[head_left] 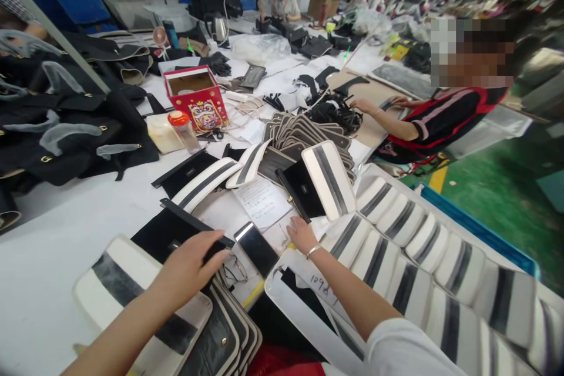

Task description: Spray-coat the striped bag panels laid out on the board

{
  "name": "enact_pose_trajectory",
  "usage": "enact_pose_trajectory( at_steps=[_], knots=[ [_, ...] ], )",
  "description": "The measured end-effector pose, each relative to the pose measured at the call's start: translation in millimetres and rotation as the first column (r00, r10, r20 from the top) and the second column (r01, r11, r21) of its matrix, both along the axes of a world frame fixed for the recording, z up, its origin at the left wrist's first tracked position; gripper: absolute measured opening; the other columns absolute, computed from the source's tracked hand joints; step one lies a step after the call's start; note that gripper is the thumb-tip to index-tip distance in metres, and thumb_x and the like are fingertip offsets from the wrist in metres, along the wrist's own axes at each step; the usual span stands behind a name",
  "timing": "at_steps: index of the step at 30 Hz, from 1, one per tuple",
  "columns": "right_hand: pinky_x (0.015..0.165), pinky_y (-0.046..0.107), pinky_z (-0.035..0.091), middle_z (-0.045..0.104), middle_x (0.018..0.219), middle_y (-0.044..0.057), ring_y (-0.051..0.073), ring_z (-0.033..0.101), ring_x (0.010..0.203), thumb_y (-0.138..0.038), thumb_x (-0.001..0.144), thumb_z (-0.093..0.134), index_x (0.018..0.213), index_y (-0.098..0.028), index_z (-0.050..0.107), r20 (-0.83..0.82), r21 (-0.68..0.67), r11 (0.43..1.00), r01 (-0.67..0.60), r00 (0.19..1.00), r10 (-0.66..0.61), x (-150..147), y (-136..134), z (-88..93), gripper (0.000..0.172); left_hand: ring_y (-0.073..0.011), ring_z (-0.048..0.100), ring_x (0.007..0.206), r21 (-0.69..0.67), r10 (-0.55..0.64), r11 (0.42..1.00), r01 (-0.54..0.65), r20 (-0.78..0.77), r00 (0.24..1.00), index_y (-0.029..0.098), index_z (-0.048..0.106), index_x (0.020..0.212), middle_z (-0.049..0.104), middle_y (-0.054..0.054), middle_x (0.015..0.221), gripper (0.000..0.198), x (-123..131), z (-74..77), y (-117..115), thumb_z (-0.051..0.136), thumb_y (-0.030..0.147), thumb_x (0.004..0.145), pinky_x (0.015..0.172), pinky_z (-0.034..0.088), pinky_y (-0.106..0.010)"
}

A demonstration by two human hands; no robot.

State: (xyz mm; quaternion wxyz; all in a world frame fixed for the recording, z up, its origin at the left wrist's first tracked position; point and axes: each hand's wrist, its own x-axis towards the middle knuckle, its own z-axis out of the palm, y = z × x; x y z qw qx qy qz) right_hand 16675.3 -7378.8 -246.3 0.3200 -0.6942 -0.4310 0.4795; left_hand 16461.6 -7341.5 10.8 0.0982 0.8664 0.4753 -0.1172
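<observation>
My left hand (194,258) has its thumb and fingers apart. It is over a black fabric bag lining (158,234) with a dark top strip, beside a white panel (118,270) with a dark stripe. Under my left forearm lies a stack of dark, pale-edged flaps (233,329). My right hand (302,235), with a bracelet at the wrist, has loosely bent fingers. Its fingertips are close to the lower end of another black lining (304,188) with a gold zipper pull, lying against a striped white panel (330,179). Between my hands lies a phone (255,247).
Rows of striped white panels (405,276) fill the right side, beside a blue tray edge (480,232). A handwritten sheet (262,202), fanned flaps (304,135), a red box (196,100) and an orange-lidded bottle (183,129) lie ahead. Black bags (66,123) pile up left. A co-worker (449,117) works at right.
</observation>
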Motion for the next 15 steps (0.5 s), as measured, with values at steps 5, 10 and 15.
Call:
enact_pose_trajectory(
  at_steps=[5,10,15],
  knots=[
    [0.112,0.046,0.024,0.030,0.148,0.022,0.030,0.033,0.135,-0.020,0.089,0.049,0.135,-0.001,0.044,0.352,0.019,0.999,-0.043,0.935,0.034,-4.5,-5.3,-20.2,0.050,-0.0281,0.054,0.111,-0.271,-0.321,0.930,0.247,-0.274,0.907,0.012,0.058,0.116,0.060,-0.015,0.117,0.042,95.0,-110.2,43.6,0.053,0.036,0.082,0.095,0.045,-0.041],
    [0.106,0.042,0.032,0.038,0.143,0.020,0.029,0.040,0.128,-0.017,0.092,0.036,0.139,-0.004,0.041,0.560,0.058,0.993,-0.098,0.827,0.049,32.6,29.5,-40.4,0.049,-0.0297,0.051,0.112,-0.116,-0.230,0.973,0.201,-0.343,0.911,0.010,0.056,0.115,0.056,-0.016,0.119,0.042,126.1,-189.1,76.0,0.054,0.035,0.082,0.091,0.046,-0.042],
    [0.108,0.044,0.026,0.040,0.142,0.019,0.029,0.035,0.129,-0.012,0.092,0.031,0.136,-0.006,0.046,0.666,0.128,0.972,-0.196,0.743,0.063,57.8,54.6,-43.3,0.046,-0.0274,0.050,0.109,0.010,-0.165,0.984,0.179,-0.340,0.926,0.012,0.058,0.110,0.057,-0.014,0.115,0.032,139.5,-217.0,111.9,0.042,0.031,0.089,0.087,0.047,-0.040]
  ],
)
